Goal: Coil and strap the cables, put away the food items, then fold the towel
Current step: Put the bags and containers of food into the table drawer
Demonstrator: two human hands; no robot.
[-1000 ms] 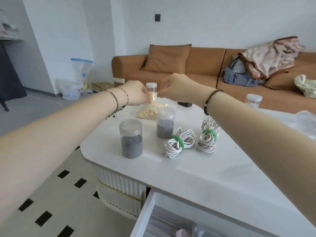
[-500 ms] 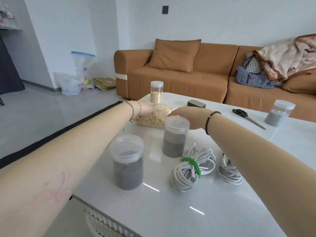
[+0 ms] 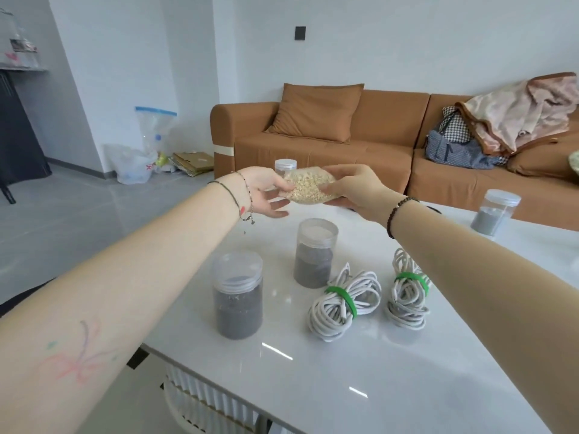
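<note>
From the head camera, both arms reach forward over the white surface point(image 3: 376, 377). The right hand point(image 3: 355, 191) holds a clear bag of pale grain point(image 3: 308, 187) in the air above the far part of the surface, its fingers point(image 3: 336, 173) curled round the bag's right end. The left hand point(image 3: 264, 195) meets the bag's left end with its fingers point(image 3: 277, 212) lying fairly straight beneath it and the thumb touching the bag's edge, more a support than a clench. Just behind the bag stands a small lidded jar point(image 3: 285, 165), mostly hidden. Nearer, two lidded jars of dark powder stand upright: the near jar point(image 3: 238, 296) to the left and the middle jar point(image 3: 315, 253) beyond it. Beside them lie two coiled white cables, the left coil point(image 3: 344, 303) and the right coil point(image 3: 407, 297), each bound with a green strap. A fourth jar point(image 3: 496, 211) stands far right. A brown sofa point(image 3: 344, 151) carries a rumpled cloth point(image 3: 517, 111).
</note>
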